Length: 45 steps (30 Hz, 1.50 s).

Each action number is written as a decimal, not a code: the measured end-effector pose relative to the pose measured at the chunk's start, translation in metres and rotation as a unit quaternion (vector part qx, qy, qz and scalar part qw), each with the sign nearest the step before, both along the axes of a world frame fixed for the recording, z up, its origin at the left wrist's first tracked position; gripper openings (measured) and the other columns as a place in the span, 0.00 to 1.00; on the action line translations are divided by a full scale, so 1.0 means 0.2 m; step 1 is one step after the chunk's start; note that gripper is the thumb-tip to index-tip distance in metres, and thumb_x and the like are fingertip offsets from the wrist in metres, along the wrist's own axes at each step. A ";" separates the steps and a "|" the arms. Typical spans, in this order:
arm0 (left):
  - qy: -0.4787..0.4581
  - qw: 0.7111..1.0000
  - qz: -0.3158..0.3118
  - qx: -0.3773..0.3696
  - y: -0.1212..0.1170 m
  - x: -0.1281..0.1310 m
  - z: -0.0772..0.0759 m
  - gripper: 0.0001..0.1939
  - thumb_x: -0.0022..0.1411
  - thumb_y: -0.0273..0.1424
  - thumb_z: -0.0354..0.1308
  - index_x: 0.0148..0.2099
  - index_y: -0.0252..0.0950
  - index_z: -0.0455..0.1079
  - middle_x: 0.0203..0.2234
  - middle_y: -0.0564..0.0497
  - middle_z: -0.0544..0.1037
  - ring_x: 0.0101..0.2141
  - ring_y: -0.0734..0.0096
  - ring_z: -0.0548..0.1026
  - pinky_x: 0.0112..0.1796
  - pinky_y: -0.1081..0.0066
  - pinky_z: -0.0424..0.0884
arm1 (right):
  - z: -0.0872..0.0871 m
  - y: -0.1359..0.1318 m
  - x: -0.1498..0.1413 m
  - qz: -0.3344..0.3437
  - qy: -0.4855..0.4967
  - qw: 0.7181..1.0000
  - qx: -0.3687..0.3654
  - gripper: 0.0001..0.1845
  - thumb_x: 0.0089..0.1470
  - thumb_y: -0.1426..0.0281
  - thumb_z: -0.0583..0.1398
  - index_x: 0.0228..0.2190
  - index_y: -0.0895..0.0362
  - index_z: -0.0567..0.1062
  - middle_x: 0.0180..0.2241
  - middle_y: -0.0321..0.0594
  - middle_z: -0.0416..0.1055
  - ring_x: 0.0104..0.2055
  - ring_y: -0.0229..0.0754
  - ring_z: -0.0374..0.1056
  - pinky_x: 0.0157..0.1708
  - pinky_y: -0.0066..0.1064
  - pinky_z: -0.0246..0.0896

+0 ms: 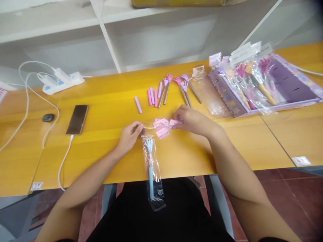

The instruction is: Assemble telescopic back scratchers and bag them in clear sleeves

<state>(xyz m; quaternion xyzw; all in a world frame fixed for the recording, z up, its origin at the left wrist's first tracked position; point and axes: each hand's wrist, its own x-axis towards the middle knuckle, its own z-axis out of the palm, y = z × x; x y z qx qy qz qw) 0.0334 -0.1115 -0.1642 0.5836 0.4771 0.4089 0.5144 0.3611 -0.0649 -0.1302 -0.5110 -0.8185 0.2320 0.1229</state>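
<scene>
A light-blue hand-shaped back scratcher (151, 178) lies inside a clear plastic bag (157, 183), which hangs over the table's front edge toward my lap. My left hand (130, 134) pinches the bag's top end between thumb and fingers. Just beyond it, several small pink printed cards (162, 132) are spread in a loose pile. My right hand (190, 119) is closed on one pink card (174, 122) at the pile's right side; part of that card is hidden by the fingers.
Unbagged back scratchers (188, 92) and loose pink and purple handle sleeves (149, 97) lie farther back. At right, a purple display box (290, 84) holds bagged scratchers. A phone (77, 119) on a cable, a black case (48, 117) and a power strip (63, 83) are at left.
</scene>
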 end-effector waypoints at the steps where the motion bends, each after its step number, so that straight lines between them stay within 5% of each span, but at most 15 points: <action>1: -0.008 1.000 0.000 -0.002 0.00 0.00 0.00 0.23 0.73 0.52 0.65 0.40 0.37 0.77 0.33 0.50 0.82 0.35 0.68 0.80 0.41 0.68 0.77 | 0.02 0.00 -0.01 0.005 0.024 1.000 -0.011 0.10 0.58 0.69 0.73 0.35 0.55 0.77 0.39 0.42 0.74 0.36 0.44 0.71 0.39 0.36 0.65; 5: -0.053 0.998 0.003 -0.040 0.00 0.02 -0.01 0.25 0.69 0.55 0.68 0.42 0.37 0.76 0.36 0.48 0.84 0.37 0.64 0.84 0.43 0.63 0.81 | 0.08 -0.05 -0.07 0.001 0.205 0.978 -0.045 0.14 0.66 0.58 0.70 0.36 0.54 0.76 0.26 0.31 0.67 0.26 0.37 0.61 0.30 0.32 0.55; 9: -0.064 0.997 0.003 -0.048 0.00 0.03 -0.01 0.27 0.66 0.57 0.69 0.42 0.37 0.75 0.38 0.47 0.86 0.39 0.62 0.85 0.45 0.62 0.82 | 0.06 -0.12 -0.22 0.034 0.357 0.933 -0.037 0.21 0.64 0.50 0.72 0.38 0.53 0.76 0.27 0.32 0.69 0.27 0.36 0.61 0.30 0.32 0.57; 15: -0.073 0.996 -0.037 -0.034 -0.01 0.05 -0.01 0.24 0.68 0.53 0.70 0.47 0.37 0.76 0.42 0.47 0.86 0.42 0.64 0.85 0.48 0.63 0.81 | -0.05 -0.14 -0.37 -0.005 0.363 0.929 0.072 0.14 0.68 0.56 0.70 0.39 0.53 0.79 0.28 0.33 0.70 0.29 0.37 0.64 0.32 0.33 0.60; 22: -0.069 0.993 -0.070 -0.071 -0.02 0.04 -0.04 0.22 0.62 0.40 0.78 0.52 0.35 0.77 0.49 0.41 0.89 0.51 0.56 0.87 0.57 0.55 0.79 | -0.05 -0.13 -0.34 -0.012 0.378 0.926 0.017 0.18 0.63 0.54 0.73 0.40 0.54 0.78 0.29 0.34 0.75 0.26 0.35 0.64 0.28 0.30 0.58; 28: -0.070 0.992 -0.056 -0.089 -0.01 0.03 -0.06 0.24 0.65 0.45 0.75 0.54 0.35 0.79 0.48 0.41 0.89 0.47 0.55 0.88 0.55 0.55 0.81 | -0.09 -0.13 -0.33 0.030 0.355 0.934 -0.010 0.18 0.63 0.56 0.74 0.42 0.54 0.78 0.34 0.37 0.81 0.28 0.37 0.69 0.28 0.30 0.63; 39: -0.179 0.971 -0.061 -0.148 -0.01 0.04 -0.02 0.21 0.68 0.44 0.72 0.56 0.37 0.83 0.56 0.41 0.85 0.56 0.51 0.84 0.57 0.55 0.81 | -0.12 -0.12 -0.34 0.060 0.281 0.954 0.083 0.12 0.67 0.63 0.71 0.45 0.53 0.76 0.36 0.39 0.81 0.33 0.41 0.73 0.35 0.32 0.67; 45: -0.140 0.979 -0.108 -0.103 -0.01 0.03 -0.03 0.25 0.69 0.47 0.72 0.60 0.38 0.80 0.58 0.41 0.85 0.57 0.51 0.83 0.60 0.54 0.78 | -0.14 -0.12 -0.35 0.062 0.277 0.955 0.085 0.15 0.64 0.64 0.73 0.46 0.53 0.76 0.38 0.40 0.81 0.35 0.43 0.74 0.37 0.34 0.68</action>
